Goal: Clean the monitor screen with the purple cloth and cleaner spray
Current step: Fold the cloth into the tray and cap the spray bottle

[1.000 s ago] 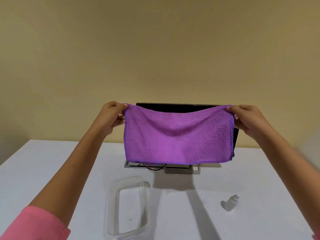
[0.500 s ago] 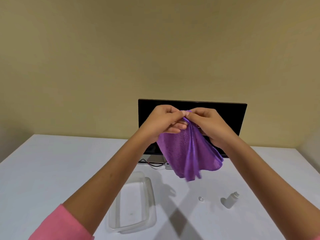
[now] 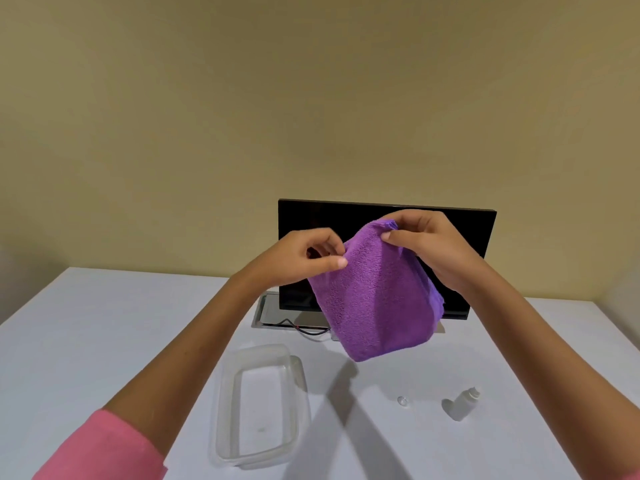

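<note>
Head view: no readable labels. Your left hand (image 3: pixel 304 259) and right hand (image 3: pixel 431 249) both pinch the folded purple cloth (image 3: pixel 375 296), held mid-frame before the dark monitor (image 3: pixel 460 230). Spray bottle (image 3: pixel 462 405) lies lower right on the worktop (image 3: pixel 104 323), well apart from the clear container (image 3: pixel 259 407).

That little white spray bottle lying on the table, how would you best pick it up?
Grip the spray bottle around its body, coming down from above with the right hand, the nearer one. It seems to lie tilted on the table, nozzle pointing away, so its round sides are exposed. Both hands hold the purple cloth; one must let go.
</note>
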A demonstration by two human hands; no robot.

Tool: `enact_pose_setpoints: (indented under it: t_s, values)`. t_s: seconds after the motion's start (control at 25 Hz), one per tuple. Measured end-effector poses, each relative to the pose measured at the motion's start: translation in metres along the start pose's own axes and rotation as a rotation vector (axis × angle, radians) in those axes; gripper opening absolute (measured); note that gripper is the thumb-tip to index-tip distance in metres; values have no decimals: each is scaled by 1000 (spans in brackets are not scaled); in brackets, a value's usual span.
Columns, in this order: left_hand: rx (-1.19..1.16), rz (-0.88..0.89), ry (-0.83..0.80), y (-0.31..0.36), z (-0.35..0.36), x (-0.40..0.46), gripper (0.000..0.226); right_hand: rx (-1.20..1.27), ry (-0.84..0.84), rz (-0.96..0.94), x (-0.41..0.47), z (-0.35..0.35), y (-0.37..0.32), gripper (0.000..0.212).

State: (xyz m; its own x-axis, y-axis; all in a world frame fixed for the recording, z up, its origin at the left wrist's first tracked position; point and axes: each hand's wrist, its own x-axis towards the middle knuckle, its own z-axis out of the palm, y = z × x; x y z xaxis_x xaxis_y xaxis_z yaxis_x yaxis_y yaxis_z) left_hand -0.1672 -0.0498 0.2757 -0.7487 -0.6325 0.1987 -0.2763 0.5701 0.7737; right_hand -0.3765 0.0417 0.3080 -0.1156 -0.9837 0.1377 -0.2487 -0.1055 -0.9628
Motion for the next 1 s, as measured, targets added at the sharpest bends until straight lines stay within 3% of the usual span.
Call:
enact_pose_setpoints:
  t_s: [0.36,0.44,0.52,0.64,0.76,0.84,1.0]
  values:
    - [315,-46,-160,-44,18,2,54,165,-190,-68,-1,-23,4,19]
    - [508,-53,-200,-51,23,4,49,140,-225,-58,-1,-25,8,19]
    - [554,-37,-165,-61,23,3,39,70,-171,-23,-3,-26,17,26]
    - [299,-7,-5,-67,15,-5,32,-17,74,53,-4,-30,36,29]
    - [-20,-56,137,-57,8,-6,22,-11,212,118,-5,-35,58,18]
    - [-169,-70,144,-51,10,-2,25,-7,286,123,-4,-35,65,19]
    - [-298,-100,109,-44,21,4,27,-267,324,-62,0,-33,62,22]
